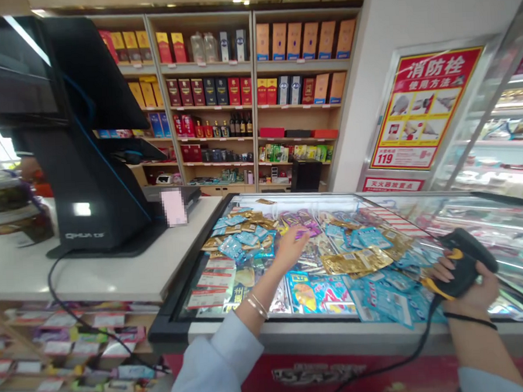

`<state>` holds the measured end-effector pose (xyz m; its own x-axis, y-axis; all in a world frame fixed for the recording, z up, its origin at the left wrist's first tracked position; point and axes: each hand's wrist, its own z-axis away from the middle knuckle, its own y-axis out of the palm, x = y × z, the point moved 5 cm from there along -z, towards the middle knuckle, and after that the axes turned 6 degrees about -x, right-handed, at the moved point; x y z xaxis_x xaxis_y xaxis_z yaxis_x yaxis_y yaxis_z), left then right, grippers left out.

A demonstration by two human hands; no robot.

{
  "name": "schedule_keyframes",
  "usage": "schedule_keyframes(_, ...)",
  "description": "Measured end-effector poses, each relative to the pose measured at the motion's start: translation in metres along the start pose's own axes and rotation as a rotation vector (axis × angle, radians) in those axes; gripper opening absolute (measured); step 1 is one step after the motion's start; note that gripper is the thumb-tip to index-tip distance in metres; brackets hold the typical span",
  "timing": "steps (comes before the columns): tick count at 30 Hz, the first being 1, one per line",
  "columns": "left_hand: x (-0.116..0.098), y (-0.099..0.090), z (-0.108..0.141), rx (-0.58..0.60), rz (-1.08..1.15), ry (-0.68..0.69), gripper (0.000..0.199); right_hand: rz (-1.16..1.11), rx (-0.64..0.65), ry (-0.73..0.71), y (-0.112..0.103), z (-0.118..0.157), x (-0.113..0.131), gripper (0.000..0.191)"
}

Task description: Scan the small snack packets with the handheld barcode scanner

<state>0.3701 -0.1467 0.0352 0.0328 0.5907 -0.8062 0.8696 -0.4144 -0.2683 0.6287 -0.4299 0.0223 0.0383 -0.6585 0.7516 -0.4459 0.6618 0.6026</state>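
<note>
My right hand [488, 286] is wrapped round the grip of a black and yellow barcode scanner [468, 255], its cable hanging down in front of the freezer. My left hand [290, 248] reaches over the glass top of the chest freezer [268, 331], fingers stretched out at some purple packets [313, 227]. Whether the fingertips touch them I cannot tell. Blue and gold packets [248, 239] lie heaped to its left. On the right spreads another heap of gold packets [357, 262] and blue packets [392, 300], close to the scanner.
A white counter [117, 279] on the left carries a black checkout terminal [97, 169]. Its cable [88, 328] droops over the counter's front. Shelves [252, 68] of boxes and bottles line the back wall. A red and yellow sign [427, 108] hangs at the right.
</note>
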Motion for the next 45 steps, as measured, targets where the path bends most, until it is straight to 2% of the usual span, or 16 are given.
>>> schedule_keyframes(4, 0.029, -0.084, -0.010, -0.108, 0.070, -0.178, 0.020, -0.061, 0.017, 0.033, 0.025, 0.011, 0.008, 0.027)
schedule_keyframes(7, 0.047, -0.146, -0.019, -0.206, 0.078, -0.193, 0.022, -0.090, 0.095, 0.080, 0.059, 0.016, 0.007, 0.026)
schedule_keyframes(10, 0.061, -0.189, -0.026, -0.254, 0.071, -0.146, 0.030, -0.100, 0.200, 0.099, 0.103, 0.023, -0.002, 0.030)
schedule_keyframes(12, 0.069, -0.206, -0.027, -0.267, 0.037, -0.130, 0.036, -0.124, 0.291, 0.127, 0.133, 0.030, -0.018, 0.030)
schedule_keyframes(15, 0.078, -0.214, -0.025, -0.241, -0.103, -0.128, 0.036, -0.158, 0.444, 0.264, 0.177, 0.045, -0.059, 0.030)
schedule_keyframes(18, 0.082, -0.215, -0.018, -0.265, -0.417, -0.174, 0.029, -0.152, 0.545, 0.383, 0.208, 0.063, -0.109, 0.025)
schedule_keyframes(21, 0.087, -0.217, -0.009, -0.285, -0.735, -0.286, 0.029, -0.090, 0.623, 0.529, 0.226, 0.079, -0.151, 0.027)
schedule_keyframes(23, 0.091, -0.220, -0.005, -0.260, -0.787, -0.353, 0.036, -0.048, 0.655, 0.617, 0.230, 0.089, -0.167, 0.028)
schedule_keyframes(26, 0.097, -0.225, -0.001, -0.213, -0.700, -0.403, 0.042, 0.005, 0.678, 0.680, 0.228, 0.101, -0.176, 0.028)
schedule_keyframes(32, 0.108, -0.230, -0.001, -0.136, -0.498, -0.377, 0.024, 0.069, 0.717, 0.679, 0.228, 0.111, -0.174, 0.028)
schedule_keyframes(36, 0.110, -0.226, -0.002, -0.124, -0.230, -0.346, 0.027, 0.068, 0.731, 0.677, 0.231, 0.112, -0.171, 0.029)
schedule_keyframes(39, 0.103, -0.227, -0.004, -0.248, 0.018, -0.361, 0.031, 0.053, 0.743, 0.656, 0.232, 0.112, -0.166, 0.031)
schedule_keyframes(43, 0.099, -0.226, -0.001, -0.535, 0.298, -0.542, 0.028, 0.022, 0.773, 0.585, 0.233, 0.111, -0.157, 0.032)
schedule_keyframes(45, 0.098, -0.218, 0.001, -0.589, 0.467, -0.622, 0.025, 0.014, 0.783, 0.553, 0.233, 0.111, -0.153, 0.032)
